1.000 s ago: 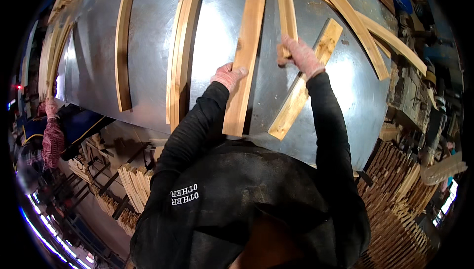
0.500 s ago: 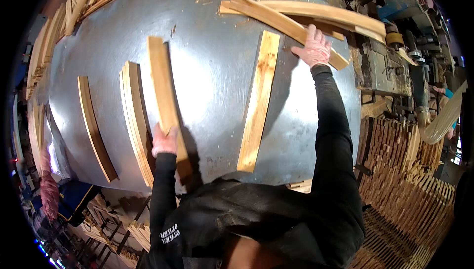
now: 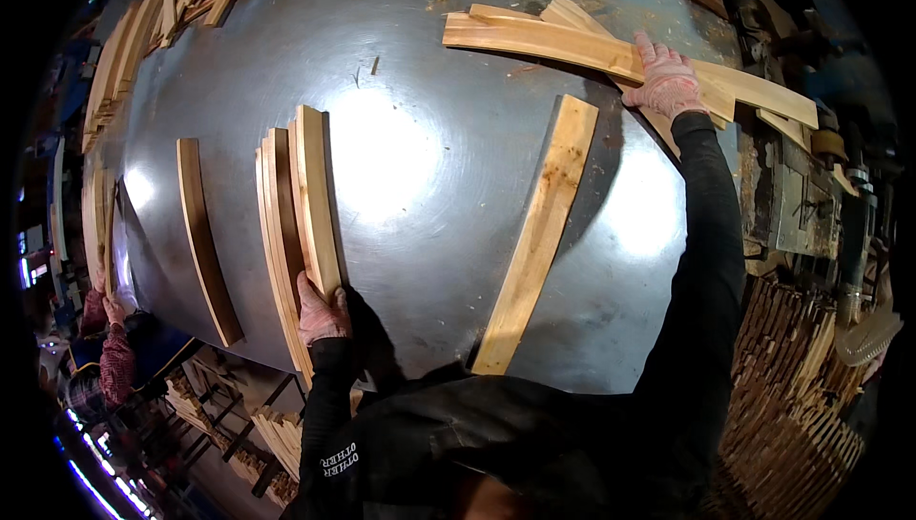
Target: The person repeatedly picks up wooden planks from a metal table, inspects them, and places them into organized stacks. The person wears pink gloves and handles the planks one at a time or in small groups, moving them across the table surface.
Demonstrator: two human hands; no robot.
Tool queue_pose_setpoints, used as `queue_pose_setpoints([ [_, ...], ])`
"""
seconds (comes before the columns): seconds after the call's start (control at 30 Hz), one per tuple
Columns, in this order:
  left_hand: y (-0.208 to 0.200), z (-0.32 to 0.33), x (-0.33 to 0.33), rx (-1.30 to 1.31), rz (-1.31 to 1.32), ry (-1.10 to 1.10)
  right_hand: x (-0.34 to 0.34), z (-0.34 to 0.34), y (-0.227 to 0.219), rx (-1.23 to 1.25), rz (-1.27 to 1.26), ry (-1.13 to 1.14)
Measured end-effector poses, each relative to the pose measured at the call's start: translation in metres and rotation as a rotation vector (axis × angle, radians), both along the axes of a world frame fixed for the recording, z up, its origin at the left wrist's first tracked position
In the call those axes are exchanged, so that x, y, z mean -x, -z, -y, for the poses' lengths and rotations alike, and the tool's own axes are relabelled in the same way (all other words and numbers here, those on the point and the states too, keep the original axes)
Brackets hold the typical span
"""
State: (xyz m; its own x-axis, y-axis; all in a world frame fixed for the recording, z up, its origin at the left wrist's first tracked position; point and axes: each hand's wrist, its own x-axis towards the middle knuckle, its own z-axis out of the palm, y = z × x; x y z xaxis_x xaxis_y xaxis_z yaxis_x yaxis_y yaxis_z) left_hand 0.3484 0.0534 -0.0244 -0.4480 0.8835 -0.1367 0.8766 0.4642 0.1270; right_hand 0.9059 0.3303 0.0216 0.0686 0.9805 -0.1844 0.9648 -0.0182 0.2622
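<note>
My left hand (image 3: 322, 312) is closed round the near end of a curved wooden slat (image 3: 317, 196), its thumb along one face. Right beside that slat, on its left, several similar slats (image 3: 279, 234) stand on edge close together. At the far right my right hand (image 3: 666, 81) grips a long curved slat (image 3: 544, 43) from above, fingers over its far edge and thumb on the near side. This slat lies across other slats (image 3: 763, 93) in a crossed pile. Between my hands a knotty flat slat (image 3: 539, 234) lies alone on the metal table (image 3: 429, 262).
One more slat (image 3: 205, 243) stands on edge at the left. Wood strips (image 3: 124, 57) are heaped beyond the far left edge. Stacked wood (image 3: 792, 377) and machinery (image 3: 806, 186) are at the right. At the left edge another person's hand (image 3: 114, 309) touches upright strips.
My left hand has brought its slat down left against the standing group. My right hand has shifted on the pile, where a curved slat now lies uppermost. The view has moved somewhat.
</note>
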Motion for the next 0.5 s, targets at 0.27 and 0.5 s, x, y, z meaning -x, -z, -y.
queue_pose_setpoints([
  [0.27,-0.003,0.012,0.01,-0.226,0.068,0.088,0.051,0.019,0.049,-0.231,0.086,-0.073],
  [0.5,-0.046,0.023,0.031,-0.178,-0.26,0.127,0.091,0.059,-0.009,0.293,-0.524,0.123],
])
